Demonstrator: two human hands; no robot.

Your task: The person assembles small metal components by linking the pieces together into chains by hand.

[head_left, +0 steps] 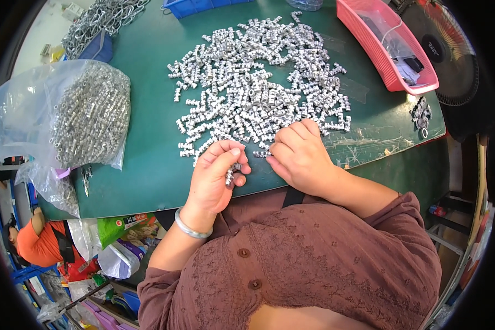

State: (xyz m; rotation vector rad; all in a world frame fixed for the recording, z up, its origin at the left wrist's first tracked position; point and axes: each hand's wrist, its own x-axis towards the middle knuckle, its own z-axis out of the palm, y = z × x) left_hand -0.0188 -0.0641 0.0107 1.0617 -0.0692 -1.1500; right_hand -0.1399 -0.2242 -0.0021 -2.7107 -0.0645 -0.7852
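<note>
A wide heap of small silvery ribbed metal pieces (247,93) covers the middle of the green table (143,181). My left hand (206,179), wearing a pale bangle (191,226), is curled at the near edge of the heap. Several of the metal pieces (229,176) show between its palm and lower fingers. Its thumb presses against the index finger. To the right, my right hand (302,157) rests low over the table with fingers bent inward. One ribbed metal piece (260,154) lies right by its fingertips; whatever is inside those fingers is hidden.
At the left stands a clear plastic bag (91,113) full of similar pieces. Behind it, metal rings (102,25) are heaped on a blue container (98,48). A pink basket (390,55) and a black fan (443,52) are at the far right. A person in orange (41,245) is at lower left.
</note>
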